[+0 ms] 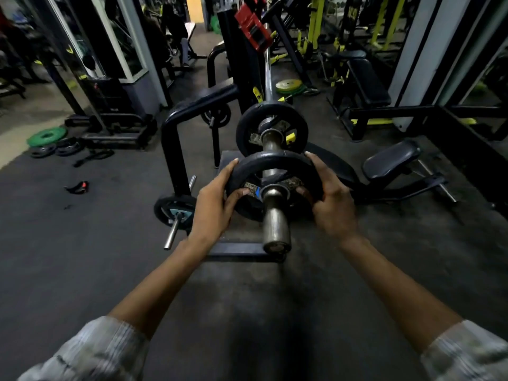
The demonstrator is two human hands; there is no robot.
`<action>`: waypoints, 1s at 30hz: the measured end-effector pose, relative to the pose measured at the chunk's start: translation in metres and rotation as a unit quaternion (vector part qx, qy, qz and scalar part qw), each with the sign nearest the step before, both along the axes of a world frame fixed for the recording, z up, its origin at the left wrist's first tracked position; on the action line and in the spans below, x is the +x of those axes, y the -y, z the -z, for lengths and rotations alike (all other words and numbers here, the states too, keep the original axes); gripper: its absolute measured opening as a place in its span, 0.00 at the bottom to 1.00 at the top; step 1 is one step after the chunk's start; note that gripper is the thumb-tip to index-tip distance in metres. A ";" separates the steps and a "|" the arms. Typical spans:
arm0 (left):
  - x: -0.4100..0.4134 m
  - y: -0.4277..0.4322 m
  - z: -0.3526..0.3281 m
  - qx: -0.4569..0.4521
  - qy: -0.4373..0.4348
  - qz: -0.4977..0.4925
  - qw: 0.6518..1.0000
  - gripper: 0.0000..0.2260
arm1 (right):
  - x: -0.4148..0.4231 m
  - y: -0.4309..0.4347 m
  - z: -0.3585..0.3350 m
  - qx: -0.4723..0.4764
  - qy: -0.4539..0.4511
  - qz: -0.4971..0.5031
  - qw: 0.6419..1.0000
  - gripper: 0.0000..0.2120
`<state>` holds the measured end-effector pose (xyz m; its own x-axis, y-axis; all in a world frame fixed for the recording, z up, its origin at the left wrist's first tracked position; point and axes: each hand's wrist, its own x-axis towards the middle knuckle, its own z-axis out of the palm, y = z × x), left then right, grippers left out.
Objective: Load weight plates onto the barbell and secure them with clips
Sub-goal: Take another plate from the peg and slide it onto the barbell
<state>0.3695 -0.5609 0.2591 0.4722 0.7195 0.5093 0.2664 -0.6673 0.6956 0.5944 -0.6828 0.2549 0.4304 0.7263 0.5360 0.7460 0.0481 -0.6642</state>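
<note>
A steel barbell sleeve [275, 224] points toward me from the rack. One black weight plate [270, 110] sits far up the sleeve against the collar. A second black plate [275, 159] is threaded on the sleeve nearer me. My left hand [217, 200] grips its left rim, fingers curled through an opening. My right hand [328, 195] grips its right rim the same way. The sleeve's end sticks out past the plate. No clip shows on the sleeve.
The black bench-press rack frame [176, 133] stands left of the bar, with a plate on its storage peg [176, 209]. Green and black plates [48, 136] lie on the floor far left. A padded seat [390, 160] is at right. A person sits far back.
</note>
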 end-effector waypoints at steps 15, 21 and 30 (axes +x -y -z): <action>0.094 -0.135 -0.006 0.028 -0.002 -0.067 0.997 0.32 | 0.069 -0.149 -0.004 -0.026 0.019 0.058 0.998 0.37; 0.095 -0.141 0.002 0.050 0.001 -0.064 0.997 0.31 | 0.073 -0.153 0.001 0.003 0.022 0.050 0.999 0.37; 0.094 -0.128 -0.010 0.025 -0.048 -0.112 0.992 0.31 | 0.066 -0.145 -0.009 -0.034 0.025 0.045 0.998 0.37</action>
<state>0.4634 -0.4329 0.2689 0.3522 0.7868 0.5068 0.4749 -0.6169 0.6277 0.6604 -0.5379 0.2636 0.4696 0.7218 0.5085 0.7775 -0.0652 -0.6255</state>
